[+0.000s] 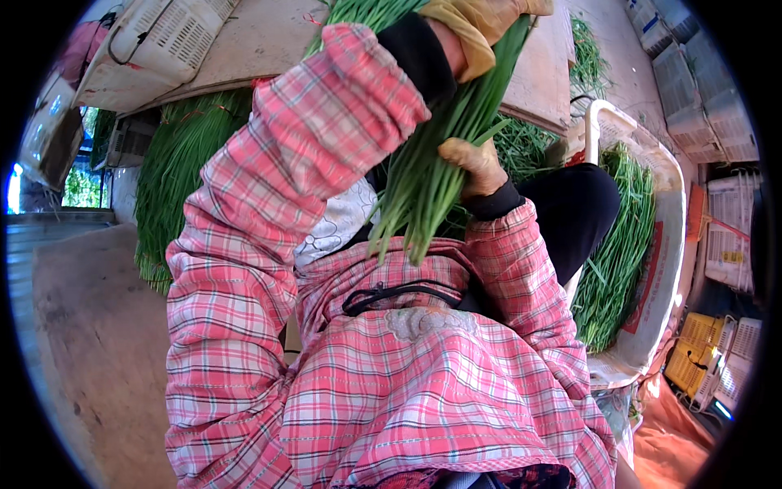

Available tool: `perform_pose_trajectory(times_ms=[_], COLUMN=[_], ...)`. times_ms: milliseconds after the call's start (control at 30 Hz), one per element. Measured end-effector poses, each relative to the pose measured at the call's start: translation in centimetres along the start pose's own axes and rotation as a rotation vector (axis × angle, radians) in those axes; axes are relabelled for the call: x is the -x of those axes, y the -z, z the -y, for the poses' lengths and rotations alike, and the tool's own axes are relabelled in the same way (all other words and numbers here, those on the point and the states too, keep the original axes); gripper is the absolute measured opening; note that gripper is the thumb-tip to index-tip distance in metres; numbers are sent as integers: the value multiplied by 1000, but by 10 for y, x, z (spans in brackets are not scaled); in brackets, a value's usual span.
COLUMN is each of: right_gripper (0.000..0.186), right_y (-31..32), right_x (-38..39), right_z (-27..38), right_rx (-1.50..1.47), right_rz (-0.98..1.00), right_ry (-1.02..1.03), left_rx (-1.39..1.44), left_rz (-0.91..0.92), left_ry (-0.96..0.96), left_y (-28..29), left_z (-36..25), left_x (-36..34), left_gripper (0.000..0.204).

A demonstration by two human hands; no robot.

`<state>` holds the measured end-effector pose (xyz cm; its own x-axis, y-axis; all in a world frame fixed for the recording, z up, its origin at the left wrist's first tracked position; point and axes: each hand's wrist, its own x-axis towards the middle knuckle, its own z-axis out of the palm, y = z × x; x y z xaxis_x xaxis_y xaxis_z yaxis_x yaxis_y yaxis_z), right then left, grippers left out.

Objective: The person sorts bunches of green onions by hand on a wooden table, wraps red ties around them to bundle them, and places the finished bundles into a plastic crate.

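Note:
A bunch of long, flat green chives (pixel 432 175) hangs slantwise before my chest, its lower ends near my lap. My left hand (pixel 476 37), in a yellowish glove, is closed over the upper part of the bunch, at the picture's top edge. Lower down, my right hand (pixel 479 167), in a soiled pale glove, grips the bunch from the right side. Its thumb shows against the leaves, while the other fingers are mostly hidden. More chives (pixel 371 11) lie on the wooden board just beyond my left wrist.
A wooden board (pixel 244 49) spans the far side. At the left hangs a thick tied bundle of chives (pixel 183 163). On the right stands a white crate (pixel 672 236) full of loose greens (pixel 619 253). Stacked crates (pixel 705 98) and a yellow crate (pixel 692 350) stand farther right.

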<state>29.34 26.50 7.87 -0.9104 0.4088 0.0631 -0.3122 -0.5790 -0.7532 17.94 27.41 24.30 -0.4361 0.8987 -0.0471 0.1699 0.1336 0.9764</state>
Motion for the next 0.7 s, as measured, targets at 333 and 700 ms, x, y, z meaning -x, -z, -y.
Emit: perform_pose_trajectory(times_ms=[333,700], right_gripper=[83,44], right_y=[58,74], right_x=[8,19], right_z=[7,-49], right_rx=[-396,112], right_rz=[38,-498], right_ry=[130,-117], left_rx=[224,652], left_rz=[390,308], left_ry=[57,511], left_y=[54,-5], left_z=[142,243], left_x=[31,89], left_gripper=[58,36])
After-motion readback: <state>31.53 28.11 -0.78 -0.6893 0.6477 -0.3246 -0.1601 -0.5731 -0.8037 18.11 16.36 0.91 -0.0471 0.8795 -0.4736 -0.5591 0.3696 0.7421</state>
